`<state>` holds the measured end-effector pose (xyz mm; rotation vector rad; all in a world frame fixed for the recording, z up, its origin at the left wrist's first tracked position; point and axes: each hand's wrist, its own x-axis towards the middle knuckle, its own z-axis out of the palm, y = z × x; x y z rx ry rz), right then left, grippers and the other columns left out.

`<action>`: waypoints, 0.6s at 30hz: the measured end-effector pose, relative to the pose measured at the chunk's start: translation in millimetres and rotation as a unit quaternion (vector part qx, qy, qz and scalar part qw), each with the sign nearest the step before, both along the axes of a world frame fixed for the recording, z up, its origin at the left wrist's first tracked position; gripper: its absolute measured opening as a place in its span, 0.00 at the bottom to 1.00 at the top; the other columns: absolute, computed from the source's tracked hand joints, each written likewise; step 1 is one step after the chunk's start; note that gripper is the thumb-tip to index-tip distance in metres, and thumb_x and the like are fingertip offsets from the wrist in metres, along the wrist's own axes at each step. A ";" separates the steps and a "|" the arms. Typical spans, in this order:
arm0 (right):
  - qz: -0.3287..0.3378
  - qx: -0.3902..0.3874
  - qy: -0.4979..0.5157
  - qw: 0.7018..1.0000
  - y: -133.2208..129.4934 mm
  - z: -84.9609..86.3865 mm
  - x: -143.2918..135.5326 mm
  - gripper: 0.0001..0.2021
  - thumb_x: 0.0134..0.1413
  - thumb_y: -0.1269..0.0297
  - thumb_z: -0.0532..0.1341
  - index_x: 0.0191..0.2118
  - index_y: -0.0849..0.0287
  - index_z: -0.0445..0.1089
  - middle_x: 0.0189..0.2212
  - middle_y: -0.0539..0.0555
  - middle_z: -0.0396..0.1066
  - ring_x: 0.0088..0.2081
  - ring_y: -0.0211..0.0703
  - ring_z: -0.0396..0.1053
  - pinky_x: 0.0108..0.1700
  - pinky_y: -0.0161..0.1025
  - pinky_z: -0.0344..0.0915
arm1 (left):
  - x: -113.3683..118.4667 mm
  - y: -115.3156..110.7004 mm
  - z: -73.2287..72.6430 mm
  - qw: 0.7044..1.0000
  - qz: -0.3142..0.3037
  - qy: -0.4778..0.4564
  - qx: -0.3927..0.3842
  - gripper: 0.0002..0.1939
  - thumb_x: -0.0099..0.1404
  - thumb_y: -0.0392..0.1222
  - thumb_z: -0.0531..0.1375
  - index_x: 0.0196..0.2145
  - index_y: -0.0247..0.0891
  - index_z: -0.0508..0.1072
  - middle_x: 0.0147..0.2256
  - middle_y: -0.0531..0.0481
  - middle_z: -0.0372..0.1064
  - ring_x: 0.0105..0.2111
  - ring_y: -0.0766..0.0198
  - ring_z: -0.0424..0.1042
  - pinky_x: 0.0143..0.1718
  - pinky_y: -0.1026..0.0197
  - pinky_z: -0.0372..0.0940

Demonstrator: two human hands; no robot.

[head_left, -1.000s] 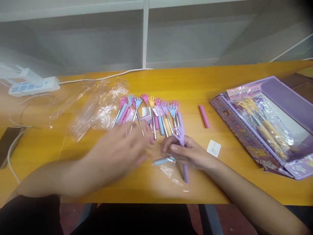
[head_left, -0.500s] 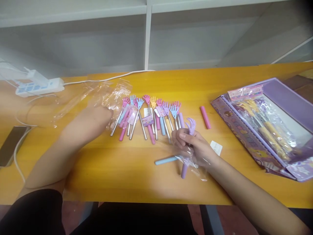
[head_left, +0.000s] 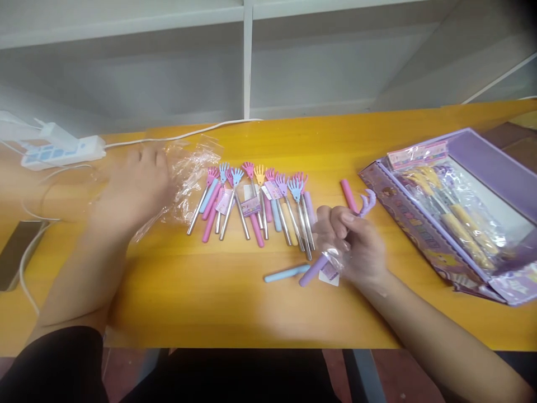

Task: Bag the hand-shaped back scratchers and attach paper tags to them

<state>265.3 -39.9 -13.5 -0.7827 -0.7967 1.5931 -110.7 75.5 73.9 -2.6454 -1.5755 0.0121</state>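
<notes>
My right hand [head_left: 356,240] is closed around a purple back scratcher [head_left: 367,202]. Its claw-shaped head sticks out above my fingers, and its purple grip points down to the left. Clear wrap and a small card hang below that hand. Over the left side of the table, my left hand [head_left: 136,187] is blurred, palm down with its fingers apart, beside a heap of clear plastic bags [head_left: 184,182]. Between my hands lies a row of back scratchers [head_left: 251,207] with pink, blue, yellow and purple heads, steel rods and coloured grips. A light blue grip [head_left: 285,273] lies nearer to me.
At right stands an open purple box [head_left: 423,235] with wrapped back scratchers [head_left: 461,218] inside. A pink grip [head_left: 347,193] lies left of it. A white power strip [head_left: 62,151], cables and a dark phone [head_left: 19,254] are at left. Shelving [head_left: 246,67] rises behind.
My left hand has moved left and back from the plastic bags, and its fingers have opened. My right hand has moved right, tilting the purple back scratcher with its head to the right.
</notes>
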 end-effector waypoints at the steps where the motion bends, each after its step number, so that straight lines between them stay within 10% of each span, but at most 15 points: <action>1: -0.014 0.015 -0.012 1.000 -1.6 -1.6 -1.0 0.22 0.63 0.53 0.69 0.23 0.57 0.65 0.24 0.46 0.57 0.18 0.30 0.38 0.16 0.32 0.40 | 10.3 -4.1 3.3 1.000 0.022 0.019 0.010 0.24 0.83 0.53 0.45 0.57 0.29 0.66 0.54 0.33 0.68 0.61 0.37 0.64 0.64 0.33 0.60; 4: -0.028 0.063 -0.062 0.996 -7.4 -5.7 -4.3 0.21 0.62 0.51 0.70 0.23 0.56 0.71 0.26 0.49 0.62 0.17 0.30 0.42 0.16 0.34 0.42 | 40.0 -19.0 8.5 0.999 0.008 -0.043 -0.018 0.22 0.81 0.55 0.50 0.55 0.34 0.70 0.53 0.37 0.71 0.56 0.44 0.71 0.58 0.43 0.67; 6: -0.013 0.096 -0.101 0.990 -10.7 -7.7 -4.1 0.18 0.62 0.50 0.71 0.25 0.55 0.75 0.28 0.52 0.66 0.19 0.33 0.50 0.17 0.35 0.48 | 57.3 -31.5 3.9 0.974 -0.063 -0.127 -0.174 0.20 0.80 0.57 0.53 0.55 0.39 0.70 0.46 0.43 0.76 0.44 0.54 0.76 0.47 0.52 0.71; 9: 0.030 0.125 -0.142 0.981 -13.5 -9.4 0.5 0.12 0.65 0.53 0.69 0.34 0.53 0.82 0.34 0.57 0.71 0.27 0.40 0.64 0.20 0.36 0.59 | 80.1 -52.2 -20.7 0.850 -0.141 -0.294 -0.414 0.19 0.82 0.55 0.52 0.62 0.42 0.59 0.46 0.44 0.77 0.43 0.59 0.78 0.43 0.57 0.73; 12: 0.103 0.113 -0.173 0.973 -14.8 -7.9 3.7 0.08 0.68 0.56 0.67 0.44 0.51 0.83 0.43 0.60 0.72 0.31 0.42 0.68 0.19 0.35 0.60 | 99.0 -69.4 -57.0 0.723 -0.164 -0.459 -0.490 0.20 0.81 0.53 0.54 0.59 0.46 0.48 0.55 0.38 0.72 0.46 0.61 0.80 0.45 0.56 0.76; 18: 0.175 0.117 -0.210 0.955 -13.6 1.4 -8.0 0.09 0.69 0.56 0.66 0.46 0.55 0.80 0.42 0.56 0.72 0.24 0.33 0.59 0.23 0.36 0.57 | 112.0 -75.4 -93.0 0.619 -0.152 -0.581 -0.505 0.22 0.78 0.63 0.56 0.51 0.48 0.49 0.60 0.35 0.69 0.47 0.59 0.79 0.45 0.52 0.78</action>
